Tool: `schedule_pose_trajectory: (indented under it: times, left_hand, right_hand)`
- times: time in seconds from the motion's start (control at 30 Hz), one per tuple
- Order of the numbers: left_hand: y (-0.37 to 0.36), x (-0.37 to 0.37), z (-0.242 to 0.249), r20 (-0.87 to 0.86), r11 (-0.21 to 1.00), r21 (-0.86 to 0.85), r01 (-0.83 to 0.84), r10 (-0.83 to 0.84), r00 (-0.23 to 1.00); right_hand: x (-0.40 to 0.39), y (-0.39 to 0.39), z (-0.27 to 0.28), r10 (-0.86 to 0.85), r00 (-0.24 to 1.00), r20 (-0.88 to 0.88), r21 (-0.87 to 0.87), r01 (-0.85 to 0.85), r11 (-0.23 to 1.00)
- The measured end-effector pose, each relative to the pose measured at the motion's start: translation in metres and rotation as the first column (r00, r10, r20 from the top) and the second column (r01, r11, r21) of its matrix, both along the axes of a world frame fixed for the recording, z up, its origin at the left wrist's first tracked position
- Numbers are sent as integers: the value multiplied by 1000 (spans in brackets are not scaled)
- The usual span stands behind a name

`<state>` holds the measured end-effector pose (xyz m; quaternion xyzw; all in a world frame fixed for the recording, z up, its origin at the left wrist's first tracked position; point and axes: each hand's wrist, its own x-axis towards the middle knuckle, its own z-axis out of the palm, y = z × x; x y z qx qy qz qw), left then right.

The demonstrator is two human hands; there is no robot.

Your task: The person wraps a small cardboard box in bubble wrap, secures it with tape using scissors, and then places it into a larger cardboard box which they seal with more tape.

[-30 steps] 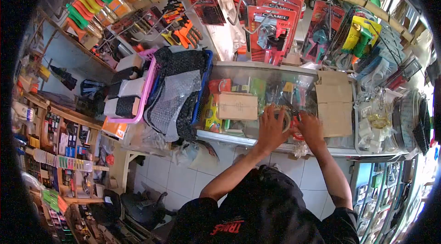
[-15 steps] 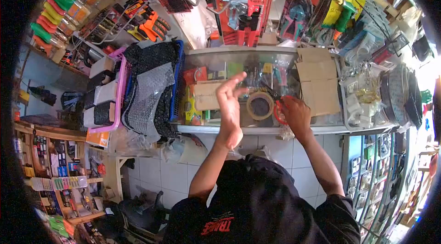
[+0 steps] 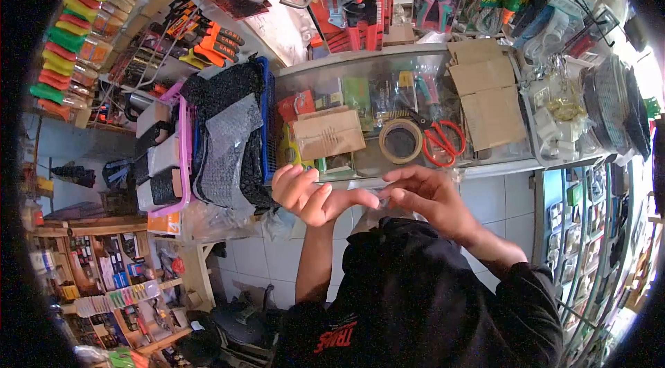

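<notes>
My left hand [image 3: 308, 196] is held low at the counter's front edge, fingers loosely curled and apart, thumb stretched toward the right. Opposite it, my right hand [image 3: 436, 200] has its thumb and fingers brought close to the left thumb's tip. Whatever small or clear thing may be between the fingertips cannot be made out. On the glass counter beyond lie red-handled scissors [image 3: 454, 141], apart from both hands. Left of them sits a roll of tape [image 3: 380, 143]. A small cardboard piece [image 3: 332, 134] rests farther left, above my left hand.
The glass display counter [image 3: 485, 168] also bears larger cardboard sheets [image 3: 492, 115] at the right. To the left stand a blue basket [image 3: 267, 101] with bubble wrap [image 3: 232, 136] and a pink basket [image 3: 183, 160]. Packaged tools [image 3: 350, 4] hang above the counter's back.
My right hand has left the red-handled scissors and moved down toward my body. My left hand has come down and its fingers have curled. The camera view has shifted slightly.
</notes>
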<state>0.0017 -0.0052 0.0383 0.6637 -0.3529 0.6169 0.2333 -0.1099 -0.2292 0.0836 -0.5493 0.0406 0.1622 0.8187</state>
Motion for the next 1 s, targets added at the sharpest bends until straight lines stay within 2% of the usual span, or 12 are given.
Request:
schedule_pose_trajectory:
  times: [0.03, 0.23, 0.43, 0.63, 0.77, 0.87, 0.9, 1.0]
  left_hand:
    - [1, -1, -1, -27, 999, -11, 34, -34, 999]
    - [32, -15, -25, -217, 996, 94, 6, 14, 976]
    - [22, -17, -26, -178, 997, 60, 43, -31, 984]
    - [30, -15, -28, -250, 988, 109, 109, -79, 965]
    - [42, -3, -29, -441, 978, 99, 186, -124, 889]
    - [55, 21, -27, -717, 984, 27, 175, -103, 689]
    - [59, 29, -27, -827, 968, -85, 236, -200, 525]
    - [70, 51, -35, -951, 941, 41, 337, -66, 302]
  right_hand:
    - [0, 5, 1, 0, 999, -33, 29, 1, 1000]
    - [3, 20, 0, -38, 996, -77, -30, 35, 999]
    - [7, 27, -10, -68, 996, -52, -51, 66, 997]
    - [8, 28, -29, -103, 993, -63, -11, 102, 995]
    - [6, 28, -39, -163, 986, -41, -56, 160, 986]
    - [9, 25, -39, -254, 967, 10, -135, 253, 958]
    - [10, 25, -39, -297, 955, 28, -129, 298, 946]
    - [18, 21, -52, -371, 928, 46, -124, 374, 919]
